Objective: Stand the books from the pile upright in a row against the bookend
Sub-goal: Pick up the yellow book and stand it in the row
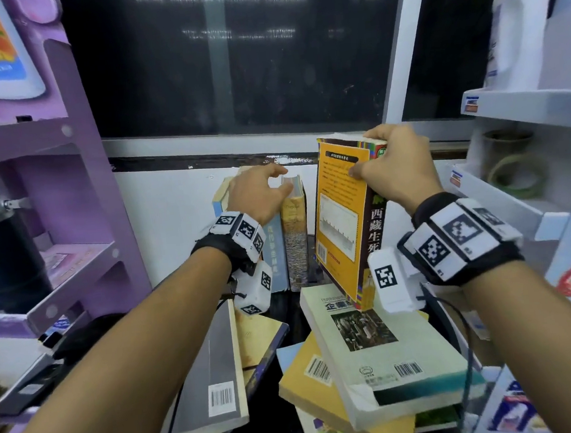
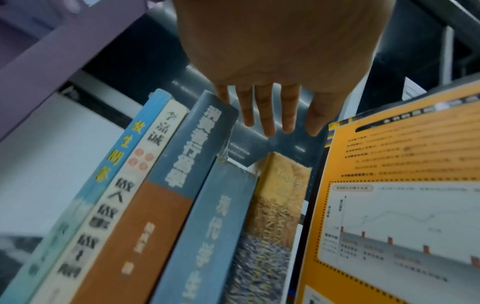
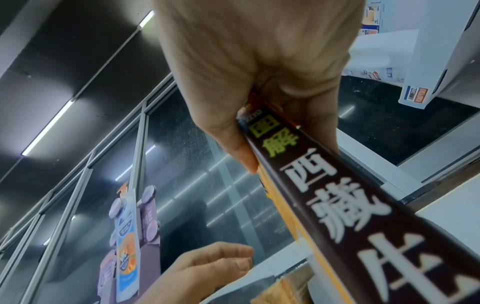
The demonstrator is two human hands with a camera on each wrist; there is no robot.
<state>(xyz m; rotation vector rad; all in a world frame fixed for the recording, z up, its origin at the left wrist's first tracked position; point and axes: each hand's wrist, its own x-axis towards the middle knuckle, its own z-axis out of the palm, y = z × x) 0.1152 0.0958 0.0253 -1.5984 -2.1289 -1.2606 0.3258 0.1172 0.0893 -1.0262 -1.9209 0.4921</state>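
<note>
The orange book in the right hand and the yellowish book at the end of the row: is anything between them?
No book. The head view shows a narrow gap between the orange book and the yellowish book; only the dark surface behind shows through.

Orange-covered, brown-spined book (image 1: pixel 342 218)

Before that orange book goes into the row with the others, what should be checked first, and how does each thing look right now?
1. Grip on the orange book: ok. The right hand pinches its top edge, thumb on the cover.
2. Book upright: ok, slight lean.
3. Gap beside the row: ok. Space shows between the tan book and the orange one.
4. Row steady: cannot tell. The left hand is over the standing books; contact unclear.
5. Landing spot: not ok. The orange book's lower corner sits over the pale green book on the pile.
6. Bookend in place: cannot tell, hidden.
</note>
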